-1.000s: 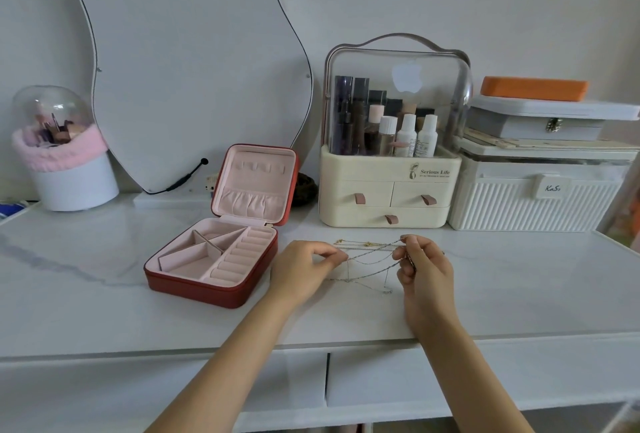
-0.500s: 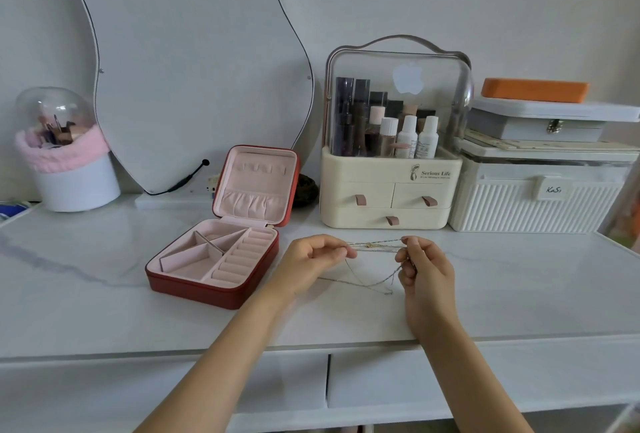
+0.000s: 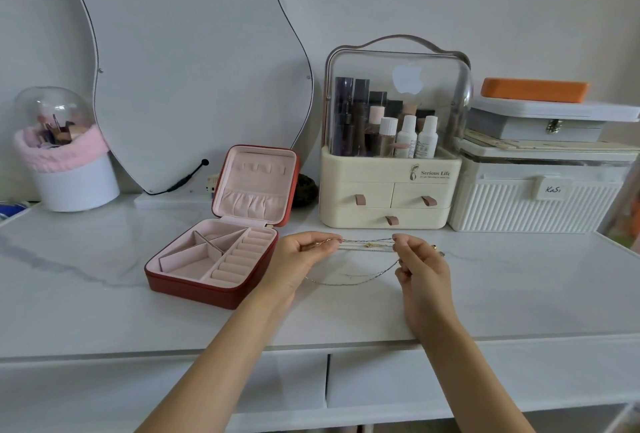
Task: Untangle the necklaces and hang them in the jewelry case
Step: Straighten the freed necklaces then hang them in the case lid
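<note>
Since the earlier frames the chains are drawn flatter and tauter between the hands, and one silver loop now sags lower toward the tabletop. The left hand [image 3: 300,257] is curled, its thumb and fingers pinching one end of the necklaces [image 3: 363,245]; the right hand [image 3: 420,268] is likewise curled and pinches the other end, with a second strand caught lower among its fingers. The thin gold and silver strands are stretched between the two hands just above the white marbled table [image 3: 86,301]. Just left of the left hand the red jewelry case [image 3: 221,242] is seen lying open, its pink lid upright, its hooks bare and its compartments holding nothing. Behind the hands a cream cosmetic organizer [image 3: 389,190] with a clear dome is placed, a ribbed white box [image 3: 533,204] beside it on the right. Farther back a wavy mirror [image 3: 194,62] is leaned against the wall, and a domed brush holder [image 3: 65,155] is set at far left.
</note>
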